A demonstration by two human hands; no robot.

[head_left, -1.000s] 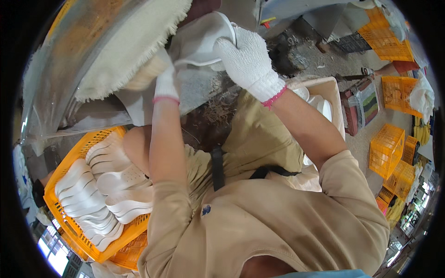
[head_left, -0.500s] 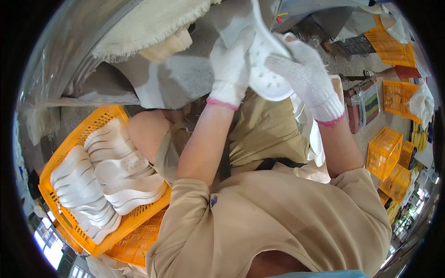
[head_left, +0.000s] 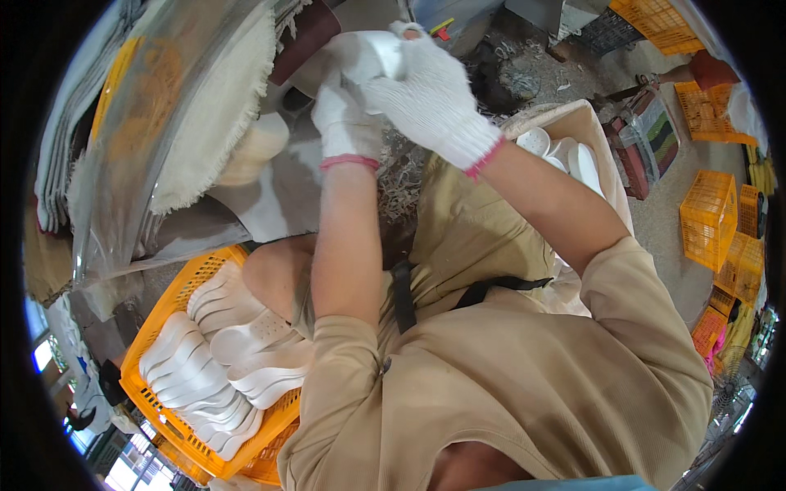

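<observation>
Up by the machine, my left hand and my right hand, both in white knitted gloves with pink cuffs, are closed around a white shoe sole. My right hand crosses over from the right, so part of the sole is hidden. Left of the hands stands a cream cloth wheel with a frayed edge. Beside it a blurred tan round part shows. A dark reddish-brown piece lies close to the sole's far side.
An orange crate of stacked white soles stands at my left knee. To my right, a pale lined container holds more white soles. Shavings lie below the hands. Several orange crates stand farther right.
Both hands have moved left with the sole, toward the reddish-brown piece. The sole has turned, and its holed face no longer shows. The view has shifted too.
</observation>
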